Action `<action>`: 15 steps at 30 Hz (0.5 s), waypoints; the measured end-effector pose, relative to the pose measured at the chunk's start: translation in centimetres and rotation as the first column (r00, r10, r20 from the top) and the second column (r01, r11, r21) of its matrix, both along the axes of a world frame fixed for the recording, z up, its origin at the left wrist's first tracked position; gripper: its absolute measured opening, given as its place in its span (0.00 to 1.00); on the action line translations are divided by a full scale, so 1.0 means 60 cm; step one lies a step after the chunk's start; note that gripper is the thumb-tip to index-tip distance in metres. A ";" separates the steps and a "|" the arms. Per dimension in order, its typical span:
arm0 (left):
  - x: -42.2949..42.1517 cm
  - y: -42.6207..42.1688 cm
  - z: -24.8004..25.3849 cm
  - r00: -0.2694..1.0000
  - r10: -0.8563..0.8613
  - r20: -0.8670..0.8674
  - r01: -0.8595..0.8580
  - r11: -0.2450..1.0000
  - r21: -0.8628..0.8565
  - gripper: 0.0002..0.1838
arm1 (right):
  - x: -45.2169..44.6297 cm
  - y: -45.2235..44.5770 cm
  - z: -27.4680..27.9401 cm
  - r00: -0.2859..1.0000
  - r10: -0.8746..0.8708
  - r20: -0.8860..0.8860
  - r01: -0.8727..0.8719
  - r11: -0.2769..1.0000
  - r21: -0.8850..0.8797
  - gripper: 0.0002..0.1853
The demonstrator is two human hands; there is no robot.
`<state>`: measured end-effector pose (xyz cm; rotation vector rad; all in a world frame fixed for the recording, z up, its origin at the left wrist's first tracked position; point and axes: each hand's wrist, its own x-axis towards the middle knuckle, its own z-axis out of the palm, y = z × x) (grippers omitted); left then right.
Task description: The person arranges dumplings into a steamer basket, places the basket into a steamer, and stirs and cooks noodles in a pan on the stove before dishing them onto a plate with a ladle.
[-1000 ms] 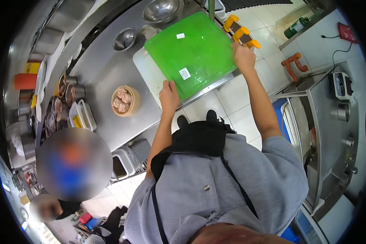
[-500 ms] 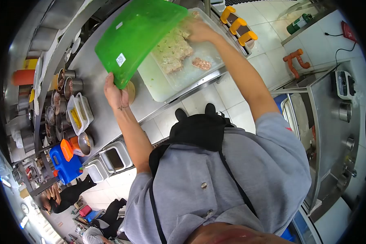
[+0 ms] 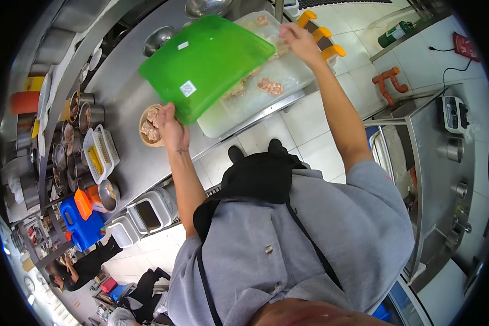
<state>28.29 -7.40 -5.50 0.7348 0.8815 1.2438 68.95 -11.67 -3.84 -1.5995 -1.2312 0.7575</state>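
My left hand (image 3: 171,129) grips the near left corner of a green plastic lid (image 3: 212,60) with white stickers, held tilted above a translucent food tub (image 3: 288,81). In the tub lie a large mass of pale minced meat, mostly hidden by the lid, and a pinkish lump of meat (image 3: 270,86). My right hand (image 3: 305,46) is over the tub's right side, apart from the lid, fingers partly bent, nothing visible in them. Beside my left hand a round steamer basket (image 3: 151,126) holds several meat dumplings.
Metal bowls (image 3: 158,41) stand behind the lid on the steel table (image 3: 125,81). White baskets (image 3: 100,152), metal pots and a blue jug (image 3: 81,221) are at the left. Orange-handled tools (image 3: 332,51) hang by the table's right end. Other people are at the lower left.
The lid has come nearer and to the right, uncovering the bowls behind and the steamer basket. My right hand has moved right, off the meat. My left hand still grips the lid.
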 end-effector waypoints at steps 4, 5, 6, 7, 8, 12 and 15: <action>0.066 -0.035 -0.053 0.985 -0.128 -0.113 0.133 0.990 0.038 0.08 | -0.030 -0.069 -0.004 0.979 -0.179 -0.095 0.161 0.972 -0.170 0.32; 0.084 -0.039 -0.052 0.986 -0.129 -0.107 0.135 0.990 0.045 0.08 | -0.030 -0.084 0.001 0.985 -0.171 -0.017 0.163 0.958 -0.237 0.25; 0.098 -0.049 -0.046 0.878 -0.155 -0.454 0.174 0.985 0.000 0.09 | -0.027 -0.093 0.001 0.986 -0.167 -0.013 0.160 0.959 -0.235 0.25; 0.106 -0.057 -0.043 0.652 -0.168 -0.740 0.186 0.981 -0.058 0.11 | -0.026 -0.099 -0.006 0.910 -0.185 0.370 0.289 0.925 -0.247 0.20; 0.111 -0.059 -0.055 0.656 -0.157 -0.738 0.172 0.984 -0.057 0.11 | -0.026 -0.104 -0.015 0.698 -0.160 0.698 0.408 0.890 -0.204 0.16; 0.122 -0.062 -0.089 0.330 0.067 -0.942 0.374 0.907 0.195 0.15 | -0.034 -0.122 -0.054 0.443 -0.259 0.858 0.513 0.859 -0.005 0.12; 0.123 -0.076 -0.085 0.324 0.075 -0.943 0.395 0.895 0.207 0.15 | -0.010 -0.115 -0.095 0.392 -0.257 0.883 0.538 0.843 0.007 0.11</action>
